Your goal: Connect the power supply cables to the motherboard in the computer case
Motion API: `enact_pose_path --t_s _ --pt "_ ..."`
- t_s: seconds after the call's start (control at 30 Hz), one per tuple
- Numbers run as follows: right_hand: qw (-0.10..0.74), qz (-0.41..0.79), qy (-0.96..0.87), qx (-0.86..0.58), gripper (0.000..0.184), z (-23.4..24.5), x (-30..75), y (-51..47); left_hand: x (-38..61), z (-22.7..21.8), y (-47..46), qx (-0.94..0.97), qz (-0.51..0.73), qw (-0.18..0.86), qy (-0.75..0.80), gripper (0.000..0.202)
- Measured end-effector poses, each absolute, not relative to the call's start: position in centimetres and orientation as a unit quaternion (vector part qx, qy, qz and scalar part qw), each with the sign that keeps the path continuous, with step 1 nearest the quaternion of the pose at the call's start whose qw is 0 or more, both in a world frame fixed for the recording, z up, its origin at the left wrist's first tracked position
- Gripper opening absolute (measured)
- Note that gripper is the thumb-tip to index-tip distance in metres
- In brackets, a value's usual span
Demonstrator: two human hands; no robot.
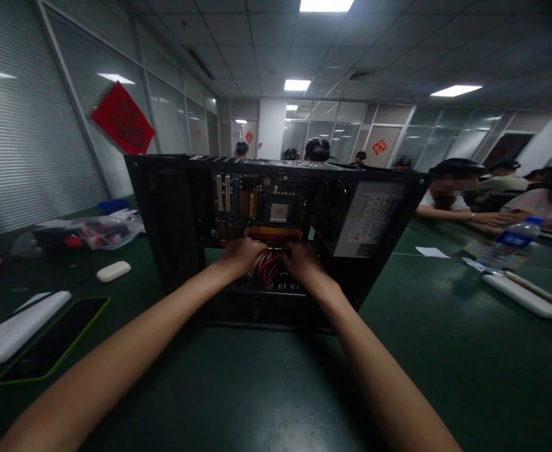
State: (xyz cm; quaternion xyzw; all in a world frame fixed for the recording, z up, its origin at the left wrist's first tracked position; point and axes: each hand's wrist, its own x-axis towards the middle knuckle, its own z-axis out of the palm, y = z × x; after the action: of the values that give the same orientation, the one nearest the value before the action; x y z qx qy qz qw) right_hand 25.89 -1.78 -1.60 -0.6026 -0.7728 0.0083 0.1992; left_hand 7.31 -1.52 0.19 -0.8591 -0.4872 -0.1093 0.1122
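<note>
An open black computer case (172,213) stands on the dark green table (445,351), its inside facing me. The motherboard (261,204) shows at the back, a power supply (370,220) at the right. Both my hands are inside the case at the bottom. My left hand (240,256) and my right hand (301,262) sit on either side of a bundle of red and coloured cables (269,267), fingers curled into it. Whether either hand actually grips a cable or connector is hidden by the hands themselves.
To the left lie a phone in a green case (52,342), a white flat object (16,326), a small white case (113,270) and a plastic bag of parts (101,231). A water bottle (508,243) stands at the right. Several people sit at the far end.
</note>
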Motion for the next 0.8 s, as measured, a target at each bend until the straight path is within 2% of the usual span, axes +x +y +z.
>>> enact_pose_path --t_s 0.4,0.8 --pt "0.148 -0.021 -0.764 -0.628 0.03 -1.41 25.49 -1.61 7.4 -0.08 -1.16 -0.856 -0.105 0.121 -0.492 0.035" --pt "0.161 -0.014 -0.761 -0.628 0.029 -1.47 25.56 -1.21 7.53 0.19 -1.65 -0.853 -0.107 0.107 -0.499 0.035"
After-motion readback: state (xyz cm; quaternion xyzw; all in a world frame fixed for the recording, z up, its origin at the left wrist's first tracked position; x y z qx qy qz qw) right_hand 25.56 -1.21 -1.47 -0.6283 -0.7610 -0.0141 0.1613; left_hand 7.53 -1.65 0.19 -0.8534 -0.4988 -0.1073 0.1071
